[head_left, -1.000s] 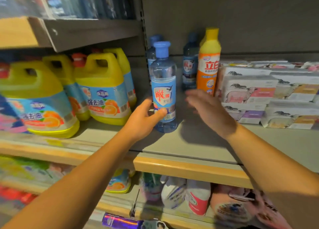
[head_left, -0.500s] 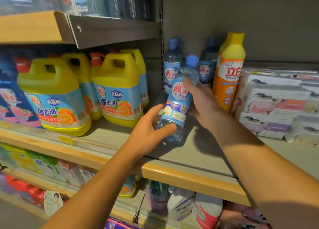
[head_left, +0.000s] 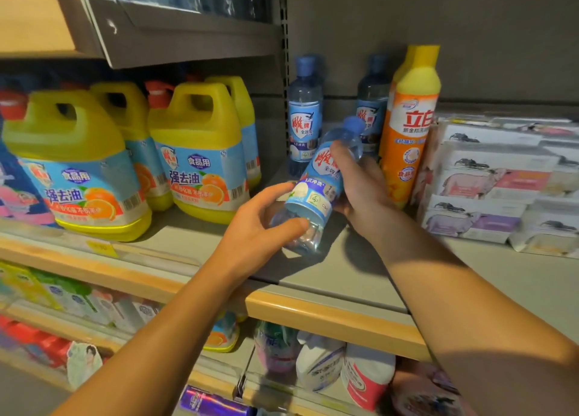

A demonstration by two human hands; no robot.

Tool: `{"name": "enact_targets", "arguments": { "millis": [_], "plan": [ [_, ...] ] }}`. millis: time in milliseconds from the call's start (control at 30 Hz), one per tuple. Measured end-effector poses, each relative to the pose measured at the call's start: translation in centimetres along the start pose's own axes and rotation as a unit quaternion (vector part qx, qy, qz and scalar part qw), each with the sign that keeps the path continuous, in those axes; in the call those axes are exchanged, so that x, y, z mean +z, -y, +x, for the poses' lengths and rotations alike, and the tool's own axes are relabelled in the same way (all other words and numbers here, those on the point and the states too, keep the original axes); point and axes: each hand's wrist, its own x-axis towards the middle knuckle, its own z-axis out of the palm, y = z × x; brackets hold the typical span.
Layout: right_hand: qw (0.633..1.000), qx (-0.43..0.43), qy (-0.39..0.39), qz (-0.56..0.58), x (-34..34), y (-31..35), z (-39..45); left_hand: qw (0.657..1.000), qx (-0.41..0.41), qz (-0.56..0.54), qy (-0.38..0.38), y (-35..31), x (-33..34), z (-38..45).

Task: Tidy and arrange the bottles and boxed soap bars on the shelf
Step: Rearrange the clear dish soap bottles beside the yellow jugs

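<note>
The clear bottle [head_left: 316,190] with the blue cap is tilted, cap pointing far and right, above the shelf [head_left: 344,268] in front of two upright matching bottles [head_left: 304,115]. It is probably light, thin-walled plastic that dents under pressure and may be slippery at the label; grip the lower body and shoulder, not the cap. Left hand [head_left: 260,227]: fingers curled around the base, thumb across the near side. Right hand [head_left: 360,187]: fingers wrapped around the upper body from the right. The orange bottle [head_left: 407,133] stands just right; boxed soap bars [head_left: 488,180] are stacked farther right.
</note>
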Motion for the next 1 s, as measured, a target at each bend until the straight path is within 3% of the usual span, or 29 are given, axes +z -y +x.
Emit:
{"name": "enact_targets", "arguments": {
  "millis": [133,233,333,400,567,700,833,933,1000],
  "plan": [
    [0.999,-0.006,-0.035,0.005,0.5,0.4,-0.1,0.995,0.034,0.095,-0.027,0.1,0.3,-0.1],
    [1.000,-0.005,-0.016,0.000,0.5,0.4,-0.2,0.990,0.040,0.124,-0.056,0.2,0.3,-0.1],
    [0.996,-0.012,0.062,0.068,0.1,0.7,-0.3,0.996,-0.020,-0.075,-0.041,0.1,-0.4,0.1],
    [0.984,0.005,0.113,0.138,-0.2,1.1,-0.5,0.973,-0.073,-0.218,-0.009,0.0,-0.8,0.2],
    [0.971,-0.008,0.165,0.175,-0.4,1.5,-1.1,0.954,-0.119,-0.272,0.037,0.2,-1.3,0.4],
    [0.983,-0.085,0.130,0.099,-0.4,1.8,-1.4,0.970,-0.082,-0.226,-0.016,0.3,-0.9,0.8],
    [0.985,-0.165,0.053,0.016,0.0,1.7,-1.8,0.995,-0.013,-0.042,-0.086,0.7,-0.4,0.7],
    [0.975,-0.219,0.000,-0.043,0.1,1.6,-2.0,0.993,0.027,0.092,-0.072,0.9,-0.1,0.4],
    [0.973,-0.226,0.015,-0.046,0.0,1.6,-2.1,0.996,0.019,0.073,-0.058,0.7,-0.2,0.5]
  ]
}}
